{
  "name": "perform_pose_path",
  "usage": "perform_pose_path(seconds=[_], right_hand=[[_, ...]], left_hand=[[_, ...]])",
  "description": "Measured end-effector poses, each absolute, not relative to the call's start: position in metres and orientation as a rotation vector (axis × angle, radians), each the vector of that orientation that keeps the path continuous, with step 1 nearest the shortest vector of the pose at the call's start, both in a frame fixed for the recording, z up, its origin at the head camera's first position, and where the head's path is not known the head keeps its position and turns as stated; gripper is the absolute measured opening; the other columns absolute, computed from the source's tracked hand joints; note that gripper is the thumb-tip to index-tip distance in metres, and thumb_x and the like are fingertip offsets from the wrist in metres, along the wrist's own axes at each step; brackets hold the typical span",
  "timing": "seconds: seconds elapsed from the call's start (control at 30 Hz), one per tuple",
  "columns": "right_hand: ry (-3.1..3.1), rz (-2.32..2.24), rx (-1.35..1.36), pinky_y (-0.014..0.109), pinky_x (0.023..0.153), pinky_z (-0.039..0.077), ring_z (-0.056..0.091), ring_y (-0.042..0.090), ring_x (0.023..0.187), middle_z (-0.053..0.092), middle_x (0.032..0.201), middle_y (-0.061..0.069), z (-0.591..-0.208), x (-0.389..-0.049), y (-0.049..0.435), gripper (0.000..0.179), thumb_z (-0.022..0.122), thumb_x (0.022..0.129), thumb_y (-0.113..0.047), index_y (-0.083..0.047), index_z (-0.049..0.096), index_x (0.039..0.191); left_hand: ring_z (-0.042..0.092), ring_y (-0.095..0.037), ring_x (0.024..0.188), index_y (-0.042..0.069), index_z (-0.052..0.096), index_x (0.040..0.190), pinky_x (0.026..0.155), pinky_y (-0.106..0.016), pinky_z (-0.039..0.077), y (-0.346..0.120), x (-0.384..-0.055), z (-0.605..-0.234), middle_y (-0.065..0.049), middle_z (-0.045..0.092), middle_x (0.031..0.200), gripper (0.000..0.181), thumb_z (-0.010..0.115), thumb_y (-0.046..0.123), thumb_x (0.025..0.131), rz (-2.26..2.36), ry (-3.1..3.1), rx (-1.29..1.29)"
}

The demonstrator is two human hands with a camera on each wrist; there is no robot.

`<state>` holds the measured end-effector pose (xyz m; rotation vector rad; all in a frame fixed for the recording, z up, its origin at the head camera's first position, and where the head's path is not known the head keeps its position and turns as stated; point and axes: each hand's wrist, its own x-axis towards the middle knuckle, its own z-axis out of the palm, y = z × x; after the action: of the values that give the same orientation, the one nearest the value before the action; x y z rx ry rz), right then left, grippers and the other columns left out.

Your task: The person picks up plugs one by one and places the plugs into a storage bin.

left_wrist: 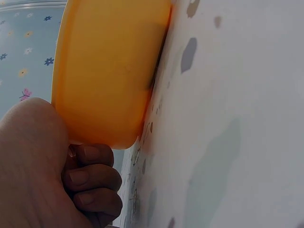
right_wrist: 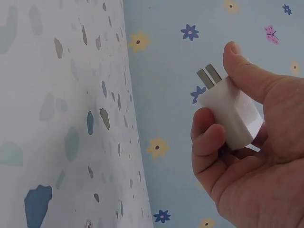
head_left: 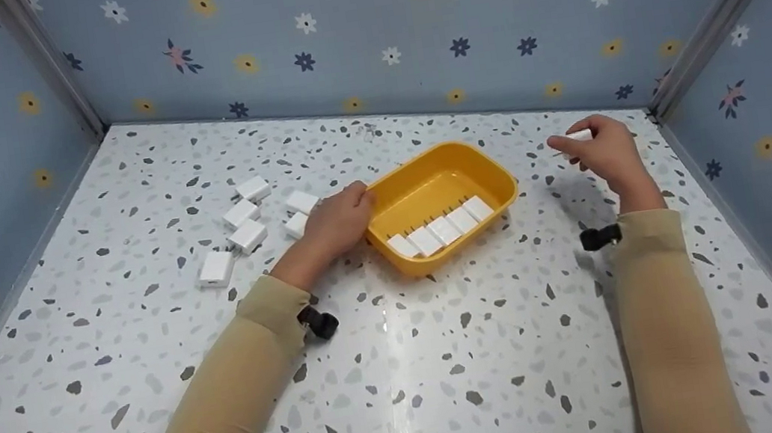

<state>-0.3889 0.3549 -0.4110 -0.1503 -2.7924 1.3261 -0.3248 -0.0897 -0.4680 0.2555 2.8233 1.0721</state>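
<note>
A yellow plastic bin [head_left: 438,183] stands on the speckled table, with a row of several white plug adapters [head_left: 443,230] along its near side, prongs toward the far side. My left hand [head_left: 341,219] grips the bin's left end, thumb at the rim and fingers curled beneath it in the left wrist view. To the right of the bin, above the table, my right hand [head_left: 607,148] holds one white charger plug [right_wrist: 232,111] between thumb and fingers. Its two flat metal prongs [right_wrist: 209,76] stick out past the fingertips.
Several loose white plugs [head_left: 247,236] lie scattered on the table left of the bin, some close behind my left hand. Blue flower-patterned panels [head_left: 375,29] enclose the table at the back and both sides. A black wrist strap [head_left: 318,323] is on each sleeve.
</note>
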Motion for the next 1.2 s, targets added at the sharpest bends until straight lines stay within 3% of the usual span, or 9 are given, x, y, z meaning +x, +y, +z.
perform_pose_path(seconds=[0.27, 0.57, 0.7, 0.9, 1.2], right_hand=[[-2.793, 1.36, -0.132, 0.026, 0.079, 0.061, 0.074, 0.022, 0.095, 0.067, 0.114, 0.009, -0.403, -0.389, 0.344, 0.059, 0.085, 0.099, -0.049, -0.007, 0.069, 0.137], [-2.848, 1.363, -0.095, 0.032, 0.093, 0.061, 0.075, 0.02, 0.11, 0.068, 0.139, 0.011, -0.393, -0.385, 0.333, 0.068, 0.082, 0.101, -0.049, -0.007, 0.065, 0.152], [-2.866, 1.336, -0.09, 0.033, 0.096, 0.061, 0.074, 0.022, 0.113, 0.066, 0.136, 0.011, -0.388, -0.381, 0.327, 0.065, 0.081, 0.102, -0.048, -0.007, 0.065, 0.15], [-2.863, 1.283, -0.058, 0.028, 0.088, 0.06, 0.071, 0.027, 0.11, 0.063, 0.133, 0.01, -0.384, -0.377, 0.319, 0.065, 0.081, 0.101, -0.05, -0.007, 0.066, 0.147], [-2.845, 1.238, -0.005, 0.035, 0.09, 0.055, 0.06, 0.025, 0.107, 0.063, 0.13, 0.01, -0.379, -0.368, 0.303, 0.06, 0.083, 0.099, -0.051, -0.008, 0.069, 0.139]], left_hand=[[0.056, -0.029, 0.087, 0.014, 0.058, 0.118, 0.083, -0.045, 0.045, -0.09, -0.325, -0.468, -0.01, 0.06, 0.098, 0.037, 0.034, 0.041, 0.118, 1.086, 2.827, 0.255], [0.056, -0.03, 0.088, 0.014, 0.059, 0.118, 0.084, -0.047, 0.045, -0.09, -0.324, -0.466, -0.011, 0.06, 0.097, 0.037, 0.034, 0.041, 0.118, 1.076, 2.836, 0.266], [0.057, -0.031, 0.089, 0.014, 0.058, 0.118, 0.086, -0.048, 0.046, -0.09, -0.324, -0.467, -0.011, 0.06, 0.098, 0.038, 0.033, 0.041, 0.118, 1.056, 2.843, 0.269], [0.057, -0.031, 0.091, 0.014, 0.058, 0.118, 0.087, -0.048, 0.046, -0.089, -0.324, -0.466, -0.011, 0.061, 0.1, 0.037, 0.033, 0.041, 0.118, 1.052, 2.834, 0.264], [0.058, -0.033, 0.091, 0.013, 0.057, 0.117, 0.087, -0.049, 0.046, -0.089, -0.324, -0.467, -0.012, 0.059, 0.098, 0.036, 0.033, 0.04, 0.118, 1.045, 2.848, 0.263]])
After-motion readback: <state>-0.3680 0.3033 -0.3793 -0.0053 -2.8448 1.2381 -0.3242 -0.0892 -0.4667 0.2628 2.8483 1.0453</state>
